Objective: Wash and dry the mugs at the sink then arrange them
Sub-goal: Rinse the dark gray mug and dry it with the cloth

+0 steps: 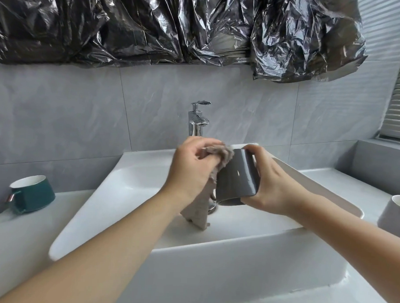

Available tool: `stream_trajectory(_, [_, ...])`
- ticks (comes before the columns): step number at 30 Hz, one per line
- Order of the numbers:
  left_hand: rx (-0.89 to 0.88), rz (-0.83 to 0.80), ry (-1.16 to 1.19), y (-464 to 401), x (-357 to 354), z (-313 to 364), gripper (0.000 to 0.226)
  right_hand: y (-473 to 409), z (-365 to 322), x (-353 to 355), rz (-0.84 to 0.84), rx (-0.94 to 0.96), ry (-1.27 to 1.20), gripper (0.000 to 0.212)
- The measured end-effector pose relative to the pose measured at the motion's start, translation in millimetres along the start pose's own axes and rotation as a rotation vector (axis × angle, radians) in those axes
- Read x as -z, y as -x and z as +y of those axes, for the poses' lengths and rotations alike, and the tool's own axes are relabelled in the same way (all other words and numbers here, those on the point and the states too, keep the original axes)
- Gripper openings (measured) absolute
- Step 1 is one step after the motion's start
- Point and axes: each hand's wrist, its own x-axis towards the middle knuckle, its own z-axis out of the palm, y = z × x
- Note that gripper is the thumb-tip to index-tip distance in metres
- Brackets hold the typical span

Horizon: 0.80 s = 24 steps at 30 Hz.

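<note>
Left hand [191,167] of mine grips a grey cloth [219,156] pressed against the grey mug [237,176]; my right hand [273,182] grasps that tilted mug over the white sink [236,251]. A green mug [32,193] sits on the table [14,239] far left, a pale mug [395,215] far right.

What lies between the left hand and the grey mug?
In the head view, a cloth: the left hand grips it against the grey mug, which the right hand holds.

Your left hand [191,169] blurs; the cloth [219,156] hides the grey mug's [238,176] mouth; at 3 o'clock the frame edge crops another mug [395,215].
</note>
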Motion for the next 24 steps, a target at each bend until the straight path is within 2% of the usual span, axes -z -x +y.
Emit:
stream_trajectory(3, [-0.091,-0.085,-0.112,9.2,-1.7,1.7,0.021,-3.4,-1.1,-3.9,0.037,-0.010,0.019,0.095])
stream_trajectory(7, [-0.294,-0.371,-0.209,32.1,8.2,0.2,0.026,-5.4,4.2,-2.5,0.089,-0.053,0.069,0.100])
stream_trajectory(9, [-0.302,-0.304,-0.240,24.9,4.2,0.2,0.025,-5.6,0.2,-3.9,0.092,-0.029,0.106,0.105])
stream_trajectory(11, [-0.204,-0.140,-0.236,10.1,-3.3,1.8,0.024,-5.7,-7.8,-6.2,0.071,-0.005,0.149,0.107])
stream_trajectory(13, [-0.167,-0.062,-0.264,3.4,-8.2,2.7,0.026,-4.8,-11.8,-7.9,0.050,-0.003,0.176,0.105])
stream_trajectory(14, [-0.206,-0.100,-0.300,5.9,-8.1,-0.1,0.027,-4.5,-11.1,-8.0,0.050,-0.008,0.180,0.103])
stream_trajectory(18, [-0.391,-0.457,-0.329,33.2,4.5,-6.7,0.028,-4.3,-1.1,-6.1,0.039,0.039,0.244,0.097])
stream_trajectory(19, [-0.415,-0.466,-0.338,33.6,5.5,-7.1,0.028,-4.3,-0.6,-6.7,0.038,0.052,0.252,0.095])
stream_trajectory(21, [-0.427,-0.308,-0.399,22.8,-0.1,-3.3,0.027,-4.4,-3.5,-9.2,0.052,0.086,0.248,0.091])
stream_trajectory(23, [-0.330,-0.108,-0.430,8.3,-7.4,3.3,0.024,-4.3,-8.3,-12.6,0.023,0.095,0.231,0.089])
stream_trajectory(24, [-0.299,-0.082,-0.437,3.9,-9.4,5.0,0.022,-3.9,-8.6,-13.5,0.010,0.076,0.218,0.090])
